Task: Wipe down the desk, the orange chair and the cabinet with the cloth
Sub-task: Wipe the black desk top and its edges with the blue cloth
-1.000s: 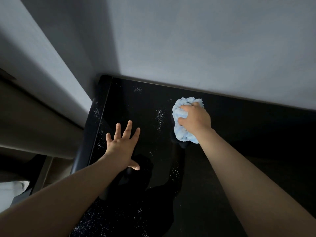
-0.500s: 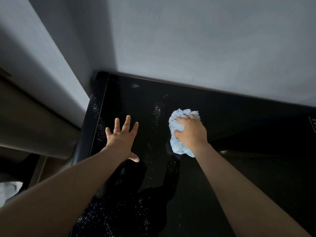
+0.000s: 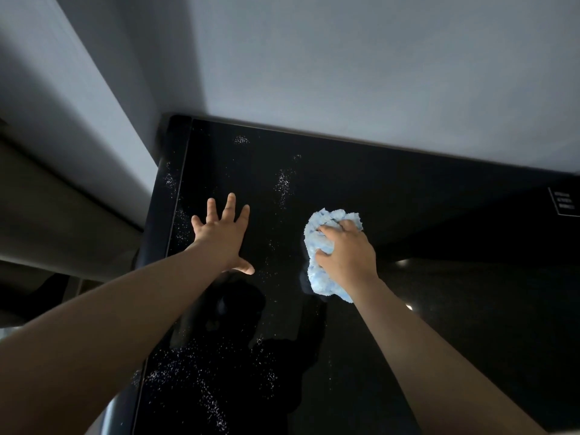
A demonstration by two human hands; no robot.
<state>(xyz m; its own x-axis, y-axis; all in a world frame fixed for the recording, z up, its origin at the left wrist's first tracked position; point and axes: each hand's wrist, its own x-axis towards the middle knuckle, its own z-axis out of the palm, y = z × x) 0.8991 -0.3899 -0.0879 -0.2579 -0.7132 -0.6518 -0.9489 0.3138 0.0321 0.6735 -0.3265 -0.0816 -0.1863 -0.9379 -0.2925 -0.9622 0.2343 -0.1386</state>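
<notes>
Pale grey wall (image 3: 345,58) rises behind the glossy black cabinet (image 3: 408,199). Near the cabinet's left edge the left hand (image 3: 221,237) lies flat on its surface, fingers (image 3: 230,205) straight and spread. White specks (image 3: 282,183) dot the cabinet beside it. At the cabinet's middle the right hand (image 3: 348,252) grips the bunched blue cloth (image 3: 323,284), fingers curled into it, cloth against the surface. A printed label (image 3: 565,202) sits at the cabinet's right edge.

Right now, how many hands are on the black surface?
2. The left hand lies flat with fingers spread near the black surface's left edge. The right hand, to its right, presses a blue cloth against it.
</notes>
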